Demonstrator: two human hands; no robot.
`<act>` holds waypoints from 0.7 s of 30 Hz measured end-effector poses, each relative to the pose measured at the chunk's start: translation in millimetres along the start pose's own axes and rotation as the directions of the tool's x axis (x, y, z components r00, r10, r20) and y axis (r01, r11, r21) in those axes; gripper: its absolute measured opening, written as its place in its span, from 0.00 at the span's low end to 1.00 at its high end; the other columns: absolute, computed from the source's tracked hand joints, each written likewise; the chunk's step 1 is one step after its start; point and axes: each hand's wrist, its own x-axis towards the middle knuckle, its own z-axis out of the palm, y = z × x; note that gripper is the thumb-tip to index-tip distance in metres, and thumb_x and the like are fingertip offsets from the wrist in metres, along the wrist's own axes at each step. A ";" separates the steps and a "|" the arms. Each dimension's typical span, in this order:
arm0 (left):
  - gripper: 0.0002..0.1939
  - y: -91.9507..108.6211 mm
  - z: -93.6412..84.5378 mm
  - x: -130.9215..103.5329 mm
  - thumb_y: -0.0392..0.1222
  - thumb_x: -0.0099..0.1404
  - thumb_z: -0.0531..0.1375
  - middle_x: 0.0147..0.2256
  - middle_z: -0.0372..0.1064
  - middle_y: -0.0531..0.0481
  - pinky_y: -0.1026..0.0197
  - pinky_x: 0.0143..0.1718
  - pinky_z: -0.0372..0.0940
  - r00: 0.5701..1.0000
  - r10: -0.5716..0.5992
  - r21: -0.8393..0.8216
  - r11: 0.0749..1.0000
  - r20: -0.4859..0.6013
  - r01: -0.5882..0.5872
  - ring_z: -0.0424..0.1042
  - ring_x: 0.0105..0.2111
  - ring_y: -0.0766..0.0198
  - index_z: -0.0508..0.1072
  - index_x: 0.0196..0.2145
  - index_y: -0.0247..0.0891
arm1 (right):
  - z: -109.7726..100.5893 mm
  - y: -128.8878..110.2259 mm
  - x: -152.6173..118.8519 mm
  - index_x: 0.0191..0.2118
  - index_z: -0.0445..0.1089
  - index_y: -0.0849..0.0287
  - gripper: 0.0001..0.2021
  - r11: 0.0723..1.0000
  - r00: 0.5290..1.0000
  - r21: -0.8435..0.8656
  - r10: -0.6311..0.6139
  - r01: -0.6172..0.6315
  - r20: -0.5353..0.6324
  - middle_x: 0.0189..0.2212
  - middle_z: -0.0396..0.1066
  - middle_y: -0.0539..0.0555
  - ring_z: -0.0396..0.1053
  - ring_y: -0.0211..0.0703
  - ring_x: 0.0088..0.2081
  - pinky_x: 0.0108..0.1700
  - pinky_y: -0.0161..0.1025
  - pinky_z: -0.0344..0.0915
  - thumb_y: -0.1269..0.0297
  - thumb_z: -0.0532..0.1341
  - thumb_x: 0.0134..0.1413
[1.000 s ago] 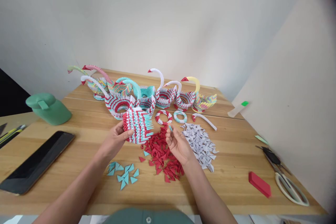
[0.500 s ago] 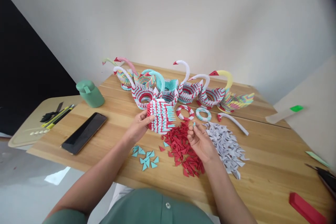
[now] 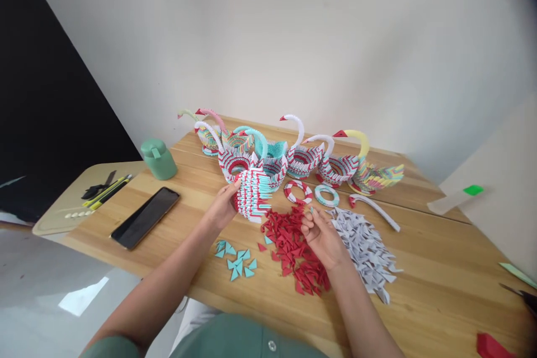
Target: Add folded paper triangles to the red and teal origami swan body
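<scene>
My left hand (image 3: pixel 224 205) is closed on the edge of a round body of folded paper (image 3: pixel 252 194), built of red, white and light-blue pieces and tipped on its side above the table. To its right, my right hand (image 3: pixel 322 238) pinches one small light-blue paper piece (image 3: pixel 311 210). That hand hovers over the pile of red paper triangles (image 3: pixel 291 243), close to a heap of white triangles (image 3: pixel 367 251). Several loose light-blue triangles (image 3: pixel 238 263) lie on the table in front of my left forearm.
Several finished paper swans (image 3: pixel 300 159) stand along the back. Before them lie a red-white ring (image 3: pixel 297 192), a blue-white ring (image 3: pixel 326 196) and a loose white swan neck (image 3: pixel 377 210). At left are a phone (image 3: pixel 145 218) and a green lidded container (image 3: pixel 159 160).
The view has shifted slightly. My left hand has turned the paper body a little, its blue points still facing right. My right hand keeps its pinch on the blue piece.
</scene>
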 end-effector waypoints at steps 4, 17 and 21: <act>0.13 13.1 5.5 2.4 0.46 0.64 0.60 0.36 0.79 0.48 0.59 0.42 0.69 0.995 -0.045 -0.062 0.997 -0.093 0.039 0.77 0.36 0.59 0.76 0.41 0.35 | -0.3 -1.2 0.3 0.32 0.76 0.56 0.17 1.000 1.000 -0.002 -0.005 0.005 -0.007 0.23 0.69 0.44 0.64 0.27 0.23 0.25 0.23 0.68 0.67 0.78 0.31; 0.12 35.3 -42.5 -39.4 0.47 0.65 0.58 0.28 0.77 0.48 0.56 0.38 0.70 0.958 -0.145 -0.119 0.986 -0.246 0.119 0.75 0.28 0.59 0.75 0.33 0.35 | -3.2 0.3 1.7 0.37 0.76 0.57 0.16 1.000 1.000 0.001 0.017 -0.017 0.017 0.25 0.71 0.46 0.67 0.30 0.23 0.27 0.25 0.73 0.66 0.75 0.38; 0.15 33.2 -30.8 -47.9 0.51 0.65 0.58 0.33 0.78 0.47 0.57 0.42 0.69 0.975 -0.103 -0.109 0.991 -0.197 0.082 0.76 0.35 0.58 0.76 0.36 0.35 | -0.4 3.6 0.0 0.38 0.77 0.57 0.17 0.996 0.999 -0.088 -0.014 0.018 0.050 0.25 0.72 0.47 0.67 0.31 0.24 0.28 0.27 0.72 0.63 0.75 0.38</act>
